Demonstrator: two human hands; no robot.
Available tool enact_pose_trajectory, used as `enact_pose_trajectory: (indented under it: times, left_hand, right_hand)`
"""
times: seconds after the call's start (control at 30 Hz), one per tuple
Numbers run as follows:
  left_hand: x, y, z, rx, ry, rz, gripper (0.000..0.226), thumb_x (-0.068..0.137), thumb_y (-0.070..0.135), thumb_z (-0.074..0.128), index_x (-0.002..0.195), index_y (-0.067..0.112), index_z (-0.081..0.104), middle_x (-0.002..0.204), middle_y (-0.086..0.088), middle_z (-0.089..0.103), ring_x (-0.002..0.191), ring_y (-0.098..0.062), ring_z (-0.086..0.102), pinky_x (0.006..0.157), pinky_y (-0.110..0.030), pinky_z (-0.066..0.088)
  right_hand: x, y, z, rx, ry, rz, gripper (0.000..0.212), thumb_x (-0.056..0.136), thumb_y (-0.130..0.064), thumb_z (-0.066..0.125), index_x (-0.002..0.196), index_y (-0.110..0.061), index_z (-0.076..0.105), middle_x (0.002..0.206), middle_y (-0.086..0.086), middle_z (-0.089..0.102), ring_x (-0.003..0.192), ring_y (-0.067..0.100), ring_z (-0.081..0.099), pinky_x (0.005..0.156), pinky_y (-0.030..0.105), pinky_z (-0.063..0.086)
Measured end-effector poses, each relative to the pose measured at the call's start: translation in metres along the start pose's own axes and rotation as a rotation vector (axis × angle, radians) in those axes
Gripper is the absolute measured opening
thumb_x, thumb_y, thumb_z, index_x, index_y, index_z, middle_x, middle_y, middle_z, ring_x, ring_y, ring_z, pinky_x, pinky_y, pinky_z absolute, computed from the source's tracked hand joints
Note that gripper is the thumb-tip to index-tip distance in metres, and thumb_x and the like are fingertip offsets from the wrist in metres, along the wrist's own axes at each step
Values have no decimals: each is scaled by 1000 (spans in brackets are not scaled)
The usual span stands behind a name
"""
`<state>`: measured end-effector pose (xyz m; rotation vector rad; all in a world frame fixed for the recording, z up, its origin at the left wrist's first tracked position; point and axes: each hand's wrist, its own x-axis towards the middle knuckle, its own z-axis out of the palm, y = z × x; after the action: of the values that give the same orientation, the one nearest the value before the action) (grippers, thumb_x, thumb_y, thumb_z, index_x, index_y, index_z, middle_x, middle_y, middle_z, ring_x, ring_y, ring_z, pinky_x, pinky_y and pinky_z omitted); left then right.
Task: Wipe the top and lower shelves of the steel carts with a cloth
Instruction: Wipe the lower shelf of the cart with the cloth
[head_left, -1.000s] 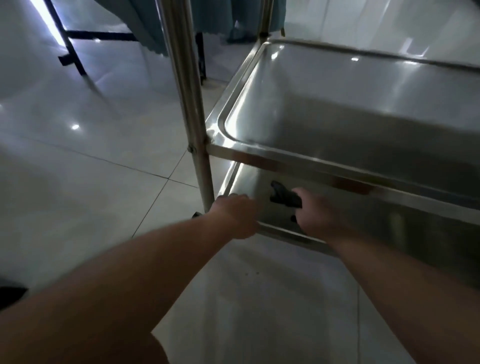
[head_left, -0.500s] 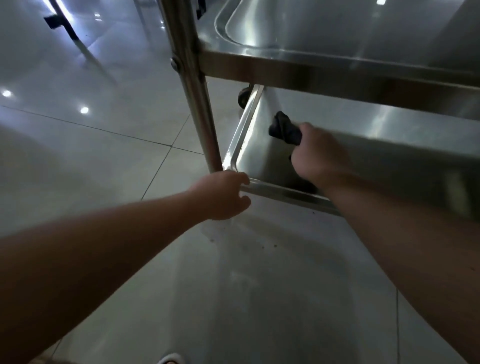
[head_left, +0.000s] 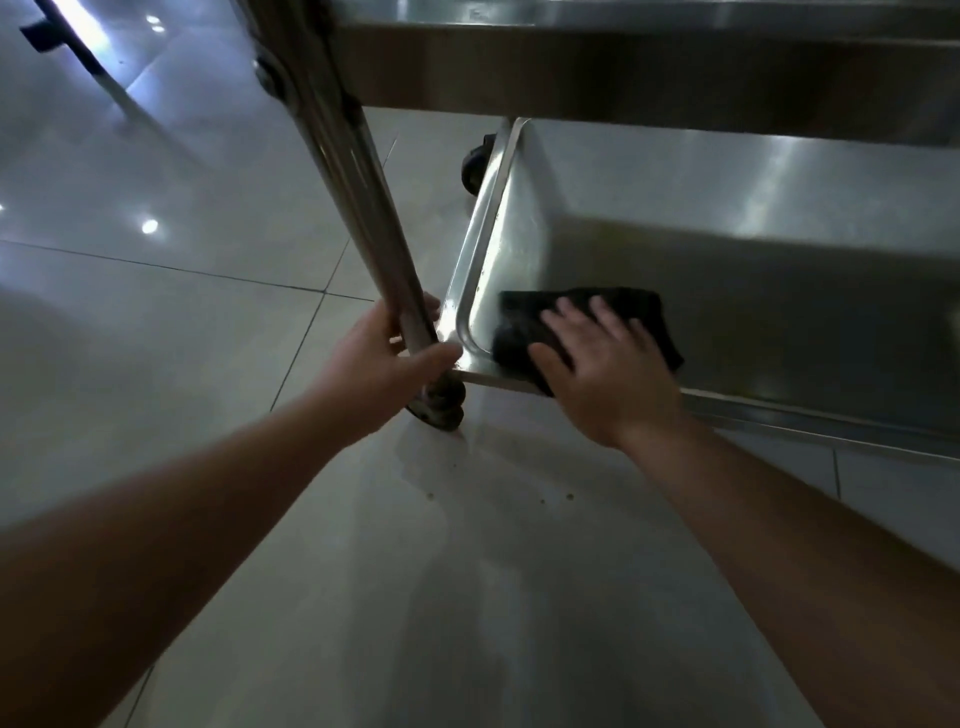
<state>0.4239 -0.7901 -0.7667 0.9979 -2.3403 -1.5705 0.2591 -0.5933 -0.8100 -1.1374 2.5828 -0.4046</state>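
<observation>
Two hands engaged: my left hand (head_left: 387, 364) grip wraps the cart's steel post (head_left: 363, 208); right hand (head_left: 605, 371), fingers flat, presses the black cloth (head_left: 524, 322) into the lower shelf's (head_left: 675, 208) near-left corner.

Dim scene overall. Bright glare streak far left on glossy floor (head_left: 156, 171), plus small ceiling-light reflections. Shelf interior (head_left: 753, 291) shadowed. Motion blur softens cart post (head_left: 353, 171); wide-angle distortion at edges.

Head cam is looking down and fwd, close over cart's lower shelf (head_left: 675, 208) and floor (head_left: 156, 312).
</observation>
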Motion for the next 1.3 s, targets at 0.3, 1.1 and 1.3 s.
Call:
enact_pose_trajectory:
  times: [0.3,1.1,1.3]
  left_hand:
    - [11,8,37,-230,328,-31,20,84,43,72,67,37,64,68,4,67,63,-6,67,53,-19,53]
    - [14,-6,41,-239,320,144,25,96,10,66,74,13,54,61,6,54,58,-6,55,56,-19,51]
    - [16,-8,40,-221,316,172,23,92,13,64,71,12,52,61,1,52,60,-12,53,58,-31,52]
  right_hand:
    - [106,56,-39,-55,-45,424,69,105,-64,15,167,-36,7,175,-13,-5,161,24,-8,128,55,1]
    - [217,-2,-49,-54,-127,251,69,107,-59,20,168,-31,4,176,-6,-5,161,29,-11,127,59,-3]
    - [193,-35,-25,-93,-116,55,69,105,-62,18,168,-33,11,176,-10,1,161,23,-6,128,57,-2]
